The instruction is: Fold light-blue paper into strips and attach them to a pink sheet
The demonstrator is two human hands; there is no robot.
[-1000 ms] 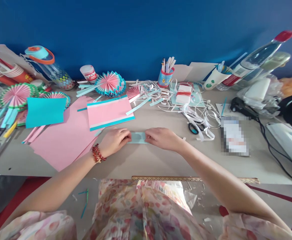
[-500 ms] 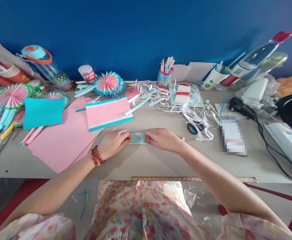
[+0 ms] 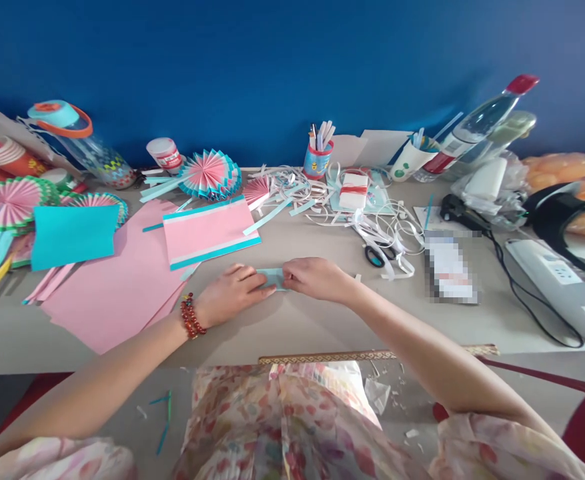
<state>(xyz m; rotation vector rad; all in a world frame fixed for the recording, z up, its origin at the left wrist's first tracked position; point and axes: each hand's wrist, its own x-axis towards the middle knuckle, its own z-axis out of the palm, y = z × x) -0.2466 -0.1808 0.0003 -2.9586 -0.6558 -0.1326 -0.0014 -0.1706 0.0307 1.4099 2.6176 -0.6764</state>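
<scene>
A small pale blue paper piece lies at the table's front middle, between my hands. My left hand, with a red bead bracelet at its wrist, rests over the left end of the piece with its fingers spread fairly flat. The fingers of my right hand are pinched on the right end. A pink sheet with blue and white edges lies just behind my left hand, on larger pink paper. A teal sheet is further left.
Pleated paper rosettes and a red-lidded bottle stand along the back. White paper strips with scissors, a phone and a power strip are on the right. A patterned strip runs along the front edge.
My left hand has flattened and slid further over the paper piece, its fingertips now nearer my right hand. The view has shifted slightly, and the right hand still pinches its end.
</scene>
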